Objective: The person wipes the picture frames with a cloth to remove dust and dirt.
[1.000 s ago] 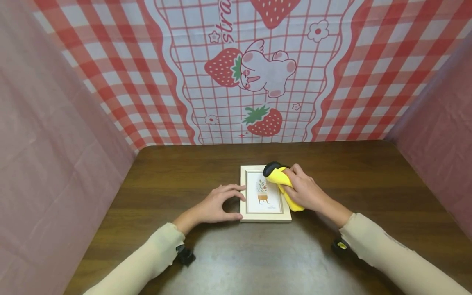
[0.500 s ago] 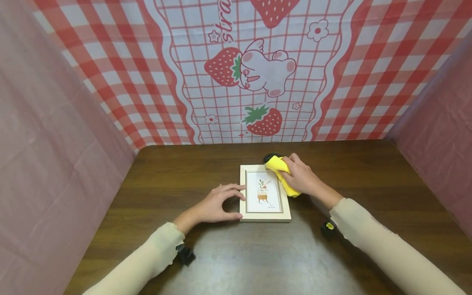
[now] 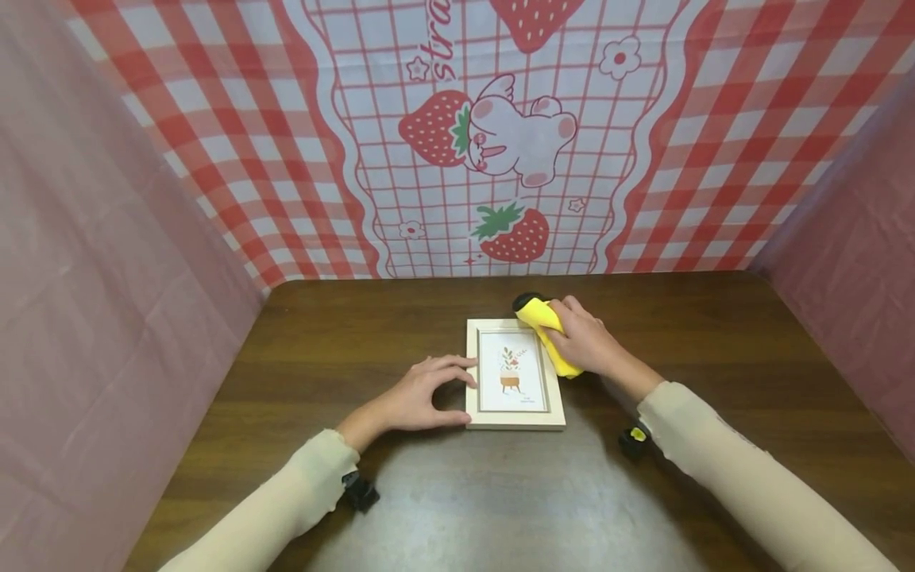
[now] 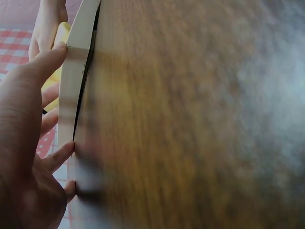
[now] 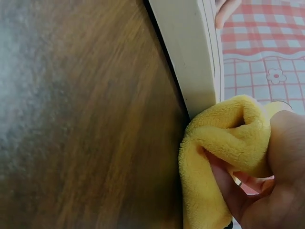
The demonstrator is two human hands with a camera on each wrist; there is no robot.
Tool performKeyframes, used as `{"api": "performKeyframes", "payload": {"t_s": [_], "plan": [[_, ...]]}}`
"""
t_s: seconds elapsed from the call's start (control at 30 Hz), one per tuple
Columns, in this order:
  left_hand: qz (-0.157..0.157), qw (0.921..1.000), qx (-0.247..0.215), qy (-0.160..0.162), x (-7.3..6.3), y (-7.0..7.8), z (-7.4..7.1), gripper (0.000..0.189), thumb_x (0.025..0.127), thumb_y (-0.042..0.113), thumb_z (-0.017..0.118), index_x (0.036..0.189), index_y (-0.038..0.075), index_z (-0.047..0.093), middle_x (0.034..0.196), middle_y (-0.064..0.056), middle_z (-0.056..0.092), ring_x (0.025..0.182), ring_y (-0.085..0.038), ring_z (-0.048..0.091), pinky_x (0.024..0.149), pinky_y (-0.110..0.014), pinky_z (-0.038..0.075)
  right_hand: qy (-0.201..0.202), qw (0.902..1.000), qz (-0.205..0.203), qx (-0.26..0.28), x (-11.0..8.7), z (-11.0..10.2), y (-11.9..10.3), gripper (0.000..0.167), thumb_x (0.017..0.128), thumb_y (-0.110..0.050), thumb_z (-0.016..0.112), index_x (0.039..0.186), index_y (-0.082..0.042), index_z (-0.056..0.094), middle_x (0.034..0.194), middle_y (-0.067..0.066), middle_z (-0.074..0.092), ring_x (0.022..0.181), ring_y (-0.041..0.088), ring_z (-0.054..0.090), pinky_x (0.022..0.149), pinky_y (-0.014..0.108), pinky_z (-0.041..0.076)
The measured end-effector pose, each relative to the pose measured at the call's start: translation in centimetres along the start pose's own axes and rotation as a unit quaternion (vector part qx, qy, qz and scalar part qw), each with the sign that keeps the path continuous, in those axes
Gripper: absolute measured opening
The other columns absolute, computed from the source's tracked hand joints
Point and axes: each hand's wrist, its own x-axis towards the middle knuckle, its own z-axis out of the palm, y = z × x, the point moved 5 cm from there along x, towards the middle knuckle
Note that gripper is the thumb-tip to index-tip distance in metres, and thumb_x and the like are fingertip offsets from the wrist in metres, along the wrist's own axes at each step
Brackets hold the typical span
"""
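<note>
A cream picture frame [image 3: 516, 420] lies face up on the wooden table, with a print of a potted plant [image 3: 510, 373] in it. My left hand [image 3: 418, 396] touches the frame's left edge, thumb near the lower left corner and fingers spread further up. My right hand [image 3: 589, 343] grips a bunched yellow cloth [image 3: 541, 316] with a black part at its far end, over the frame's upper right corner. In the right wrist view, the folded cloth [image 5: 228, 138] laps against the frame's side [image 5: 190, 57]. The left wrist view shows thumb and fingertips against the pale side [image 4: 69, 95].
The brown table [image 3: 357, 318] extends around the frame on every side. A red and white checked cloth [image 3: 272, 175] with strawberries hangs behind the table's back edge. Pink curtains [image 3: 107, 238] hang at both sides. Small black devices [image 3: 360, 492] sit at the wrists.
My right hand has slid the cloth up and slightly left along the frame's right side to the upper right corner, mostly in the first half second. My left hand stays in place.
</note>
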Motion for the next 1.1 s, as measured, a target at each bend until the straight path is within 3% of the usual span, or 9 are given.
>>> {"api": "performKeyframes", "payload": {"t_s": [0.13,0.4,0.7,1.1], "plan": [[0.001,1.0,-0.004,0.0,-0.1,0.2,-0.2,0.045,0.095,0.036,0.091,0.134,0.02,0.074,0.171,-0.006,0.059,0.162,-0.038,0.052,0.133,-0.086,0.023,0.005,0.9998,-0.009,0.014,-0.4,0.2,0.5,0.04,0.11,-0.022,0.067,0.143,0.001,0.061,0.121,0.023,0.061,0.092,0.031,0.062,0.074,0.043,0.054],[0.002,1.0,-0.004,0.002,0.0,0.4,-0.3,0.044,0.095,0.035,0.092,0.132,0.019,0.075,0.171,-0.005,0.06,0.162,-0.037,0.054,0.132,-0.086,0.023,-0.027,0.9991,0.009,0.03,-1.9,0.1,-0.5,0.042,0.11,-0.018,0.069,0.147,0.0,0.059,0.127,0.021,0.061,0.099,0.03,0.063,0.079,0.039,0.056],[-0.004,1.0,-0.006,0.002,0.0,0.3,-0.1,0.044,0.095,0.035,0.091,0.133,0.019,0.075,0.171,-0.005,0.059,0.162,-0.037,0.053,0.133,-0.085,0.023,-0.026,0.9989,0.013,0.038,-3.9,0.2,-1.1,0.042,0.108,-0.017,0.072,0.146,-0.001,0.06,0.125,0.019,0.062,0.098,0.028,0.062,0.08,0.038,0.054],[-0.006,1.0,-0.007,0.002,0.0,0.3,-0.1,0.045,0.095,0.035,0.092,0.133,0.02,0.075,0.171,-0.005,0.059,0.162,-0.037,0.053,0.133,-0.085,0.023,-0.005,0.9994,-0.013,0.032,-7.4,0.3,-2.6,0.036,0.104,-0.011,0.075,0.137,-0.002,0.065,0.12,0.015,0.063,0.093,0.022,0.06,0.077,0.036,0.052]]}}
